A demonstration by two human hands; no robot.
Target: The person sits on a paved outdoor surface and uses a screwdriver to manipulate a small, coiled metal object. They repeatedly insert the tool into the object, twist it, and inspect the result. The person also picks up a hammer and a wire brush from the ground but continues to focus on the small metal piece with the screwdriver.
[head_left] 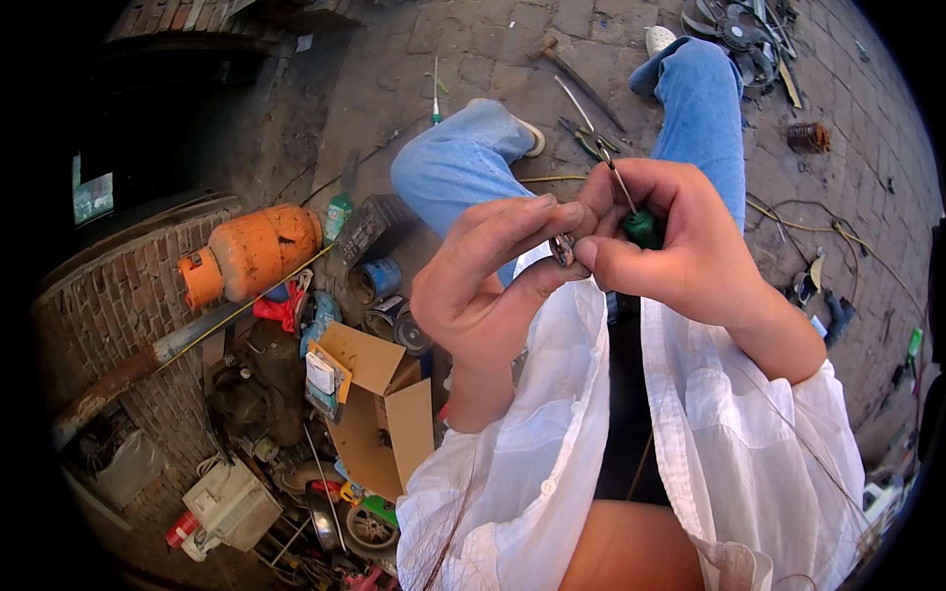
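Note:
In the middle of the view, my left hand (478, 281) pinches a small, round, dark metal part (562, 248) between bent fingers and thumb. My right hand (690, 261) curls around a green-handled screwdriver (643, 229), whose thin shaft points up and away. The right thumb and fingertips meet the small part and the left fingers. Both hands are above my lap, between my jean-clad legs (448, 172) and over my open white shirt. Fine detail of the part is too small to make out.
An orange gas cylinder (261, 251), an open cardboard box (409, 443) and mixed junk lie at left. On the brick paving (473, 49) beyond my legs are a hammer (581, 79), pliers (581, 133) and fan parts (739, 39). Cables and a rusty can (808, 138) lie at right.

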